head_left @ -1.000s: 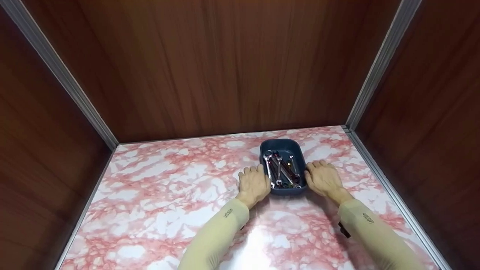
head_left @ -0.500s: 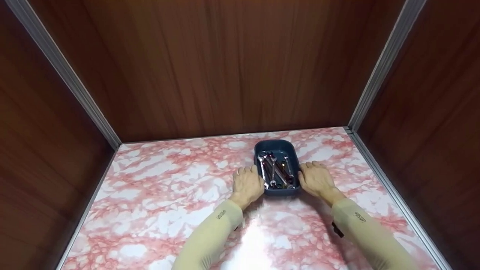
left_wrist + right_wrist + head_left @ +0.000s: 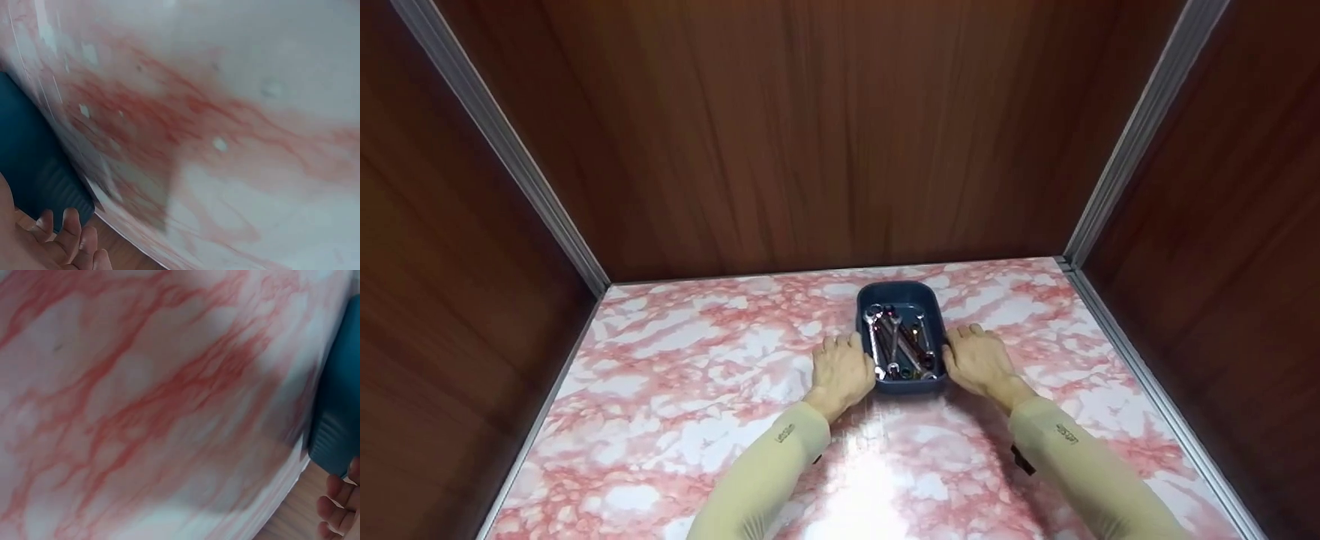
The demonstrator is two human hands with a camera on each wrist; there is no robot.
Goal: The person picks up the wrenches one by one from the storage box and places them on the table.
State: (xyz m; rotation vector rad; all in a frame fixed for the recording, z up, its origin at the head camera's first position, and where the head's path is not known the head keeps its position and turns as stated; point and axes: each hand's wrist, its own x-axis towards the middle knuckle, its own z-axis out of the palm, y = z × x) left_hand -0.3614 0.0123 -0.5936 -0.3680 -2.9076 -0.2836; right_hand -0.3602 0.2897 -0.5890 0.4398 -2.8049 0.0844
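Note:
A dark blue plastic box [image 3: 911, 387] with rounded corners is between the two hands on the marbled table. Several combination wrenches [image 3: 894, 341], silvery and dark reddish, lie loose in it. My left hand [image 3: 842, 373] holds the box's left side near the front, thumb at the rim. Opposite it, my right hand [image 3: 980, 362] grips the right side. In the left wrist view, bent fingers [image 3: 70, 225] show beside the blue wall, which looks teal there. The right wrist view shows fingertips [image 3: 334, 500] of the right hand beneath the box's lower corner. Both palms are hidden.
The red-and-white marbled table [image 3: 697, 420] carries a bright glare patch in front of the box. Brown wood panels enclose it, with the back panel [image 3: 840, 150] behind the box. Grey metal rails [image 3: 1170, 427] run along the sides and corners.
Both hands and the box, wrenches inside, have moved left along the table. The hands keep their places on its sides. The head view has turned slightly.

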